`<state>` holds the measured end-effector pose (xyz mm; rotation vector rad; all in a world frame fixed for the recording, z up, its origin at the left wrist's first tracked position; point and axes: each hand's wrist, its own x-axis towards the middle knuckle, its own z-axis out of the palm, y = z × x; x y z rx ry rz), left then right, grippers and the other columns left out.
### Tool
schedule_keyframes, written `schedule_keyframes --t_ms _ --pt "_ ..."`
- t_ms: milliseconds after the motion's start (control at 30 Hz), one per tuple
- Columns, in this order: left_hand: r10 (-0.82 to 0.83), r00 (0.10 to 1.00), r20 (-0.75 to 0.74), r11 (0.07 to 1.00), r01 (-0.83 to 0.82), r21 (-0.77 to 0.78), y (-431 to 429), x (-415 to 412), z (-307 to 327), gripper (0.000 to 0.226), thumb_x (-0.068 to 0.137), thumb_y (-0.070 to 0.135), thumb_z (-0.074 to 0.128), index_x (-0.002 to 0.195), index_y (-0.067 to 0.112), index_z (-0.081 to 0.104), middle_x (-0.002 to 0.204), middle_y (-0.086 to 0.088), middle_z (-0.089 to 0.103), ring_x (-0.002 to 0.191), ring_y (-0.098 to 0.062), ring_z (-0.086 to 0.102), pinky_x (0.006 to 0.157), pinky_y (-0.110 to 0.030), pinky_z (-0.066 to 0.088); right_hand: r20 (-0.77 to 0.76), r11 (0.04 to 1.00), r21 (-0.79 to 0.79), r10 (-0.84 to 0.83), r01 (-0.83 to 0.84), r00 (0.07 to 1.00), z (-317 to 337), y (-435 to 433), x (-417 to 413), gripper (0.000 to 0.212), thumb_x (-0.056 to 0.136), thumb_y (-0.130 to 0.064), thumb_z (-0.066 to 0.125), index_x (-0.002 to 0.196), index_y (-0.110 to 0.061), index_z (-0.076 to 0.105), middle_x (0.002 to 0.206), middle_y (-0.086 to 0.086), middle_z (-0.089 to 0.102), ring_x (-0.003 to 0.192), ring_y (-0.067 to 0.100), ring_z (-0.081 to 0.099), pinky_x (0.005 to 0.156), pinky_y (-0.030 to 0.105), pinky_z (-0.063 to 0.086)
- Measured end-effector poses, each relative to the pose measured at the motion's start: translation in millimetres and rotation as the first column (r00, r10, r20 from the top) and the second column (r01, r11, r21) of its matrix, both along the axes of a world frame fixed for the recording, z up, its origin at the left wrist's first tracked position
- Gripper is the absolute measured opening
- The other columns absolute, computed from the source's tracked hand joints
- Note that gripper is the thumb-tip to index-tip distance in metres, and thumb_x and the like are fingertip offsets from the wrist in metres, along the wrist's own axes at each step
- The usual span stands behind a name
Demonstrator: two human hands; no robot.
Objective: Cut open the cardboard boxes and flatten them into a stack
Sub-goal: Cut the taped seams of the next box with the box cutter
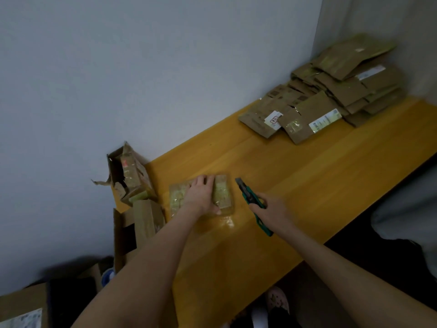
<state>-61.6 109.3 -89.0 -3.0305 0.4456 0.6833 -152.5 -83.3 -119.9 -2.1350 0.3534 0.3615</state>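
Gripping a green knife (pixel 248 195) in your right hand (pixel 272 210) while your flat left hand (pixel 201 195) pins a taped box (pixel 222 194) to the table (pixel 307 176), you have a stack (pixel 331 98) flattened beyond, with opened boxes (pixel 130 178) at left yet to flatten.

We note a honey-yellow wooden table (pixel 307 185) with faint lengthwise grain, against a pale blue-grey wall (pixel 142 67). Stack of flattened boxes (pixel 340 91): dull brown, white barcode labels (pixel 325 120). Small taped box (pixel 222 192): brown under yellowish glossy tape. Utility knife (pixel 250 197): teal body, black slider, grey blade. Torn box (pixel 132 181): brown, with a red mark we cannot read
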Motion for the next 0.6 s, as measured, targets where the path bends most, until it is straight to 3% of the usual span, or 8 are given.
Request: schedule_keyframes --t_ms 233,367,600 --pt "0.005 1.000 -0.009 1.000 -0.006 -0.016 -3.2 -1.0 2.0 0.118 0.066 0.042 0.085 0.154 0.018 0.009 0.154 -0.010 0.021 0.143 -0.031 0.019 0.118 -0.047 0.019 0.013 0.995 -0.007 0.099 -0.099 0.995 6.3 -1.4 1.4 0.048 0.093 -0.038 0.054 0.140 -0.037 0.044 0.099 -0.003 0.069 0.078 0.022 0.067 0.067 0.043 0.059" --pt "0.006 1.000 -0.003 1.000 -0.006 -0.016 -2.3 -1.7 1.6 0.117 0.067 0.043 0.084 0.154 0.018 0.010 0.153 -0.011 0.021 0.142 -0.031 0.020 0.118 -0.047 0.019 -0.014 0.986 0.010 0.165 -0.164 0.986 6.1 -9.7 3.8 0.050 0.093 -0.037 0.056 0.141 -0.035 0.044 0.113 -0.006 0.066 0.087 0.019 0.066 0.077 0.045 0.057" --pt "0.010 0.999 -0.035 1.000 -0.011 -0.019 -1.2 3.9 0.7 0.118 0.069 0.043 0.082 0.155 0.017 0.006 0.156 -0.010 0.018 0.143 -0.031 0.019 0.118 -0.046 0.021 -0.052 0.978 0.061 0.200 -0.197 0.978 2.9 -14.9 -5.1 0.050 0.091 -0.034 0.059 0.139 -0.034 0.047 0.118 -0.003 0.065 0.094 0.018 0.065 0.082 0.045 0.056"
